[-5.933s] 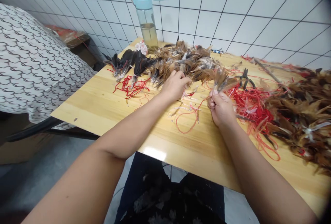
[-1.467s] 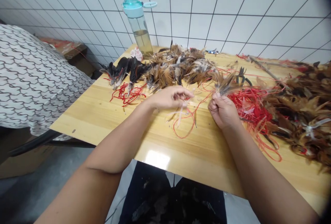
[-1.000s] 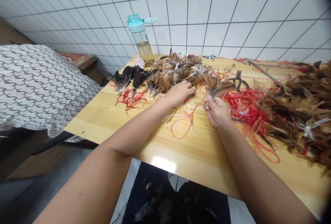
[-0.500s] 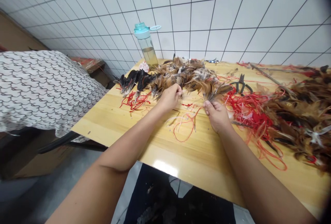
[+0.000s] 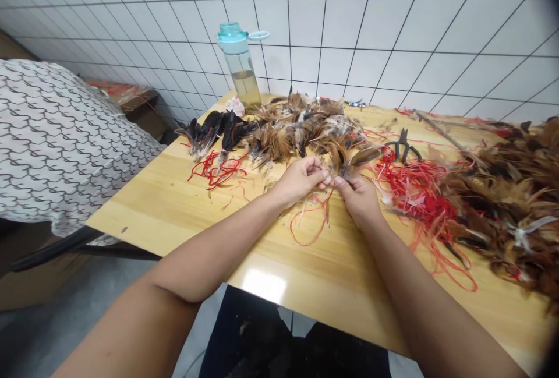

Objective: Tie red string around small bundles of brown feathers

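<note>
My right hand (image 5: 360,196) pinches the feather bunch (image 5: 345,161) above the table (image 5: 174,191), hiding its base; whether my left hand (image 5: 303,180), just beside, grips anything I can't tell. The far-right feather heap (image 5: 515,191) is cut off.

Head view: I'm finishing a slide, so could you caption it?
Right hand holds a brown feather bundle, left hand close beside it, pliers beyond.
</note>
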The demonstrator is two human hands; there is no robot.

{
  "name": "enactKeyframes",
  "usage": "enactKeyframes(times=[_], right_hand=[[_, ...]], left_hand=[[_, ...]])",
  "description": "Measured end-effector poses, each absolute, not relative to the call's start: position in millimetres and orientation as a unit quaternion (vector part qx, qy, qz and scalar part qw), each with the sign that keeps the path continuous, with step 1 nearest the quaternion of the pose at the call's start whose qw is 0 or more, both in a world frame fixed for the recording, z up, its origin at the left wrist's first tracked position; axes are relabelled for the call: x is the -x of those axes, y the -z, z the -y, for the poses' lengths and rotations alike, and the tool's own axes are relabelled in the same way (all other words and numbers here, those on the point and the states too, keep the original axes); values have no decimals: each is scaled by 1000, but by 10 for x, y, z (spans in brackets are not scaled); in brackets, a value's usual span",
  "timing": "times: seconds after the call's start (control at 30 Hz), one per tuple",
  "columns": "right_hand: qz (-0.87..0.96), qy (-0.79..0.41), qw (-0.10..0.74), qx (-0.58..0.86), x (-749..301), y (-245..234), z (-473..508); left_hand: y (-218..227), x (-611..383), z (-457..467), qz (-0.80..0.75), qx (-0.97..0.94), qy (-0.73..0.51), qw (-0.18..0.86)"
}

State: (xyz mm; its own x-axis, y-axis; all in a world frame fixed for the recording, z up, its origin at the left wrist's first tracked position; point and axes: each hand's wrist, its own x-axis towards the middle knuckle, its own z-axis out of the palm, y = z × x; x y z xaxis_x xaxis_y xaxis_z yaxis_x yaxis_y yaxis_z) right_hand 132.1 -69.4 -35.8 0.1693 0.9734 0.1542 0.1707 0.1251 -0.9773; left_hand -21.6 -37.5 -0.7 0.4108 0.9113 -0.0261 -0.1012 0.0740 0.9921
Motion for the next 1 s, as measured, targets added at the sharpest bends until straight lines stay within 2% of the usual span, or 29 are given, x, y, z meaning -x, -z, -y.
enactKeyframes(times=[0.33, 0.57, 0.8, 1.0], right_hand=[[570, -285, 498, 588, -1321, 422, 679], [585, -315, 473, 579, -1319, 412, 697], [613, -348, 459, 541, -1333, 400, 688], [644, -396, 418, 504, -1367, 327, 709]], left_hand=[[3, 229, 403, -376, -561, -405, 616], [21, 225, 394, -396, -578, -397, 593], [49, 244, 363, -334, -545, -385, 666], [81, 295, 328, -290, -536, -327, 722]])
